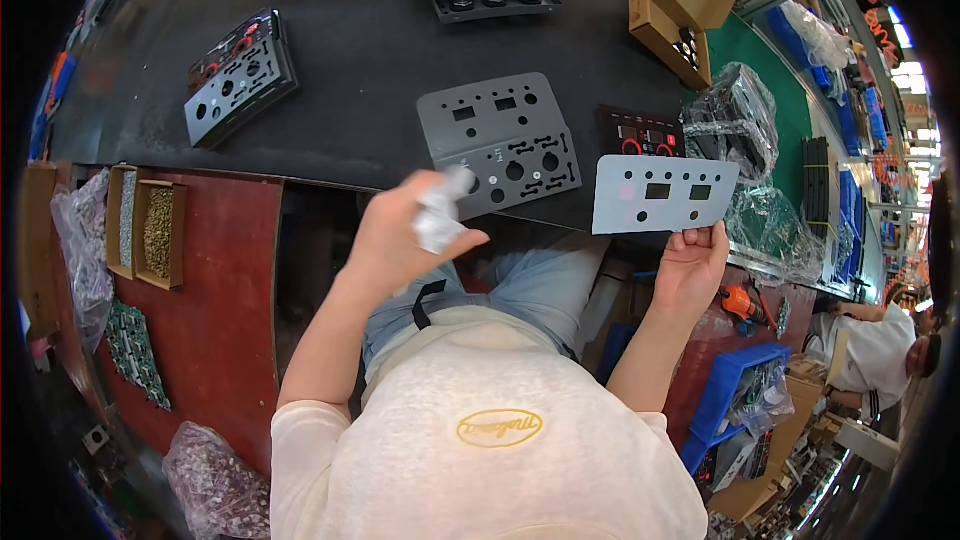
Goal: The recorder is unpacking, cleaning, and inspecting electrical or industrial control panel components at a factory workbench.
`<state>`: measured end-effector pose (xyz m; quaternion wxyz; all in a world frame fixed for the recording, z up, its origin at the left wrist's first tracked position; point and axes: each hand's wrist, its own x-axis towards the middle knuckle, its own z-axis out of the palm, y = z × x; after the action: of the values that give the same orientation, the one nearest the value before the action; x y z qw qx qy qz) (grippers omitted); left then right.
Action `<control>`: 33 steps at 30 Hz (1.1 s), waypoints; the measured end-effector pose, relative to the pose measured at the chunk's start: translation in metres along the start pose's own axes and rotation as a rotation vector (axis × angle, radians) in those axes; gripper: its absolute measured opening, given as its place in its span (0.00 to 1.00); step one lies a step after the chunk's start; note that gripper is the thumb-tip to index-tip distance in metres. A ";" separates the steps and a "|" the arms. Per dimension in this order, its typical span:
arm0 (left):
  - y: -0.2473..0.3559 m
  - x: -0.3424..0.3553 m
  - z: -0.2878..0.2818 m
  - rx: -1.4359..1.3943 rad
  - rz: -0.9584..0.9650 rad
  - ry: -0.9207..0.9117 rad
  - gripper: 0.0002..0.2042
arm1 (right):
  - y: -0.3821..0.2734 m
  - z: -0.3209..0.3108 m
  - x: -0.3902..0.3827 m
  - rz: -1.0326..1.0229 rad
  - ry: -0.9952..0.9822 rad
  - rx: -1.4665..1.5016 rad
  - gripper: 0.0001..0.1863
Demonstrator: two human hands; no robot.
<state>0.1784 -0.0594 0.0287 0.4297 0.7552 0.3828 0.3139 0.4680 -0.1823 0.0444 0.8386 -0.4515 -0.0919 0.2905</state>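
Note:
A crumpled white tissue-like sheet (440, 215) sits in the fingers of my left hand (390, 230), raised near the table's front edge; its exact material is unclear. With my right hand (692, 265) I pinch the lower edge of a light grey panel (622, 202) that has round holes and two rectangular cutouts. Lying on the dark table between my hands is a darker grey metal housing plate (500, 110) with holes and slotted openings. The panel partly covers a black and red printed panel (640, 125) behind it.
A stacked panel assembly (240, 80) lies on the left of the table (350, 60). Black housings (490, 2) are piled at the back. On the right are an open cardboard box (665, 30) and clear plastic bags (735, 120). Small fasteners fill a box (160, 230) at left.

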 end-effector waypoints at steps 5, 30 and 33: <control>-0.010 0.005 0.025 0.478 0.150 -0.037 0.19 | -0.001 0.009 -0.005 -0.028 0.018 -0.023 0.09; 0.029 0.008 0.014 -0.697 -0.426 0.030 0.09 | 0.057 0.067 -0.040 -1.004 -0.552 -0.855 0.14; 0.034 0.014 0.022 -0.780 -0.515 0.058 0.07 | 0.079 0.075 -0.048 -1.146 -0.626 -0.891 0.16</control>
<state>0.2136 -0.0678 0.0521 0.7345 0.4087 0.4229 0.3385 0.3655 -0.1232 0.0290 0.5328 -0.5244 -0.6498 -0.1375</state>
